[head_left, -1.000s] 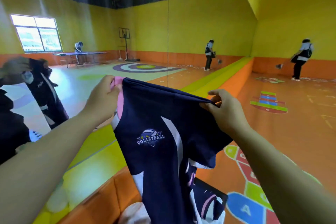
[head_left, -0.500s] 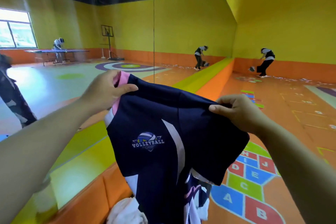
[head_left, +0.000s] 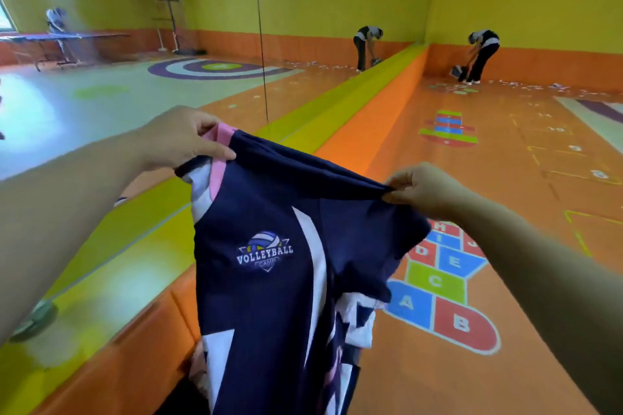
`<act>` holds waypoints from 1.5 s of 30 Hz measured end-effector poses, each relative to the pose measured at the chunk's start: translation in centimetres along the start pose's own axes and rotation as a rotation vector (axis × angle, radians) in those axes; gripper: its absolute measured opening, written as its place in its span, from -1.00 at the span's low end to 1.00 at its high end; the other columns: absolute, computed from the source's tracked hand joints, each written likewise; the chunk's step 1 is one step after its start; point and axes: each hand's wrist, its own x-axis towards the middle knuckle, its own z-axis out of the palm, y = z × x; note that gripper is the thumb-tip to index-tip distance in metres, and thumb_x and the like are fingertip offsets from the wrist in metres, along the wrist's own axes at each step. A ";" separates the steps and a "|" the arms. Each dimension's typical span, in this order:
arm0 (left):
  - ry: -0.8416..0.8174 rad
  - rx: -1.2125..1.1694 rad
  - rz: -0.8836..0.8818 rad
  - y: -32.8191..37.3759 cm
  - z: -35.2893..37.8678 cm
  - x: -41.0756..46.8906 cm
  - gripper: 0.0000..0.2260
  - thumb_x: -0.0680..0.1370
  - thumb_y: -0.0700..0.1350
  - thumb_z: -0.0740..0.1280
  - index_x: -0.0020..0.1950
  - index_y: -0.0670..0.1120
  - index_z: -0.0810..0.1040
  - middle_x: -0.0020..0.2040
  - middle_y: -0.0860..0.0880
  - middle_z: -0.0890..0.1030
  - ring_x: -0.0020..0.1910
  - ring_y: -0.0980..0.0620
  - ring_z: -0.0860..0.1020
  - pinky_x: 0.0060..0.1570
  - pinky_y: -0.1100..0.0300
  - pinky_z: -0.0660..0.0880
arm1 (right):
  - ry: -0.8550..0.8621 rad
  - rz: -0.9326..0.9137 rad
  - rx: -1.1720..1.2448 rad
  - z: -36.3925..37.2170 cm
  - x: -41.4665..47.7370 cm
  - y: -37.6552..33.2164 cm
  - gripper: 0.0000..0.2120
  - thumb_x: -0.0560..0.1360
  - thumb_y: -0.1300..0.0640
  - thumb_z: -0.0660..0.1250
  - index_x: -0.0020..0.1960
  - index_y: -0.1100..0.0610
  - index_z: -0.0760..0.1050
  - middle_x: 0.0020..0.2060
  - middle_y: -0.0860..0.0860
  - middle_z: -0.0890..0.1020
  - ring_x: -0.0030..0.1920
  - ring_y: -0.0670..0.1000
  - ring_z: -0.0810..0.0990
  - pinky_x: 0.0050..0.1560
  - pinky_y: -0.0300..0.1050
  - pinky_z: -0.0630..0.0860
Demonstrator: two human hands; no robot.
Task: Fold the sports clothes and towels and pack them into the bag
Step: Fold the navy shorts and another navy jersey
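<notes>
so, progress report: barely started tbh. i've got the navy volleyball jersey (head_left: 269, 280) held up in the air, dead centre of the frame, hanging down past the bottom edge with the logo facing me. my left hand (head_left: 178, 138) grips the pink-trimmed corner at its upper left, fingers (head_left: 215, 152) curled round the cloth. my right hand (head_left: 428, 189) pinches the other end of the top edge at centre right, fingers bunched tight on the fabric. it's all spread out, 0 folds in it as far as i can see. there's some white and navy cloth (head_left: 359, 323) bunched low behind it, can't tell if that's the same shirt or another piece. no bag in view, no towel i can pick out either. so i'd say folding this 1 is the step in hand, and everything else plus the packing is left.
</notes>
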 end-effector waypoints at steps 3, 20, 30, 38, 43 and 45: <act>0.087 0.089 0.022 -1.1 1.9 3.6 -0.82 0.40 -0.16 0.49 -0.14 -0.22 0.55 -0.28 -0.15 0.52 -0.25 -0.02 0.40 -0.35 0.33 0.27 | 0.117 0.051 -0.126 1.4 4.2 1.5 -0.88 0.49 0.15 0.33 -0.02 0.04 0.62 -0.11 0.09 0.63 -0.08 0.09 0.55 -0.11 -0.09 0.40; 0.272 -0.343 0.122 -0.3 6.0 1.7 -0.65 0.37 -0.40 0.44 -0.21 0.07 0.51 -0.30 0.14 0.55 -0.40 0.33 0.47 -0.31 0.50 0.37 | 0.574 0.047 0.179 2.9 3.3 4.6 -0.82 0.54 0.26 0.25 0.05 0.15 0.61 -0.12 0.01 0.60 -0.08 0.00 0.49 -0.12 -0.21 0.27; -0.261 -0.256 -0.321 -14.4 25.1 -15.7 -0.56 0.39 -0.44 0.33 -0.29 0.16 0.58 -0.16 0.01 0.59 -0.28 0.32 0.52 -0.28 0.48 0.39 | -0.010 0.480 0.186 25.1 -9.1 12.4 -0.81 0.54 0.24 0.28 0.09 0.10 0.61 -0.02 0.07 0.63 -0.01 0.11 0.56 -0.15 -0.19 0.29; -0.548 -0.063 -0.260 -19.9 32.2 -27.8 -0.52 0.38 -0.34 0.37 -0.07 0.30 0.46 -0.11 0.15 0.57 -0.07 0.10 0.51 0.02 0.09 0.46 | -0.336 0.625 0.139 36.0 -18.7 13.4 -0.77 0.59 0.20 0.19 0.16 0.08 0.57 0.02 0.03 0.58 -0.22 -0.02 0.43 -0.16 -0.16 0.32; -0.603 0.050 -0.193 -20.9 34.7 -32.0 -0.80 0.48 -0.20 0.34 0.02 0.08 0.53 -0.09 0.28 0.43 0.00 0.09 0.43 0.07 0.10 0.39 | -0.261 0.666 0.140 39.0 -22.3 13.0 -0.77 0.53 0.31 0.24 0.10 0.17 0.61 0.10 0.06 0.60 0.03 0.09 0.53 -0.09 -0.24 0.29; -0.609 0.075 -0.161 -21.5 35.6 -33.6 -0.73 0.44 -0.19 0.39 0.01 0.16 0.48 -0.05 0.31 0.43 0.02 0.12 0.41 -0.02 0.16 0.34 | -0.265 0.701 0.164 40.4 -23.4 13.2 -0.78 0.54 0.29 0.24 0.10 0.16 0.60 0.12 0.05 0.58 -0.07 0.04 0.49 -0.12 -0.25 0.30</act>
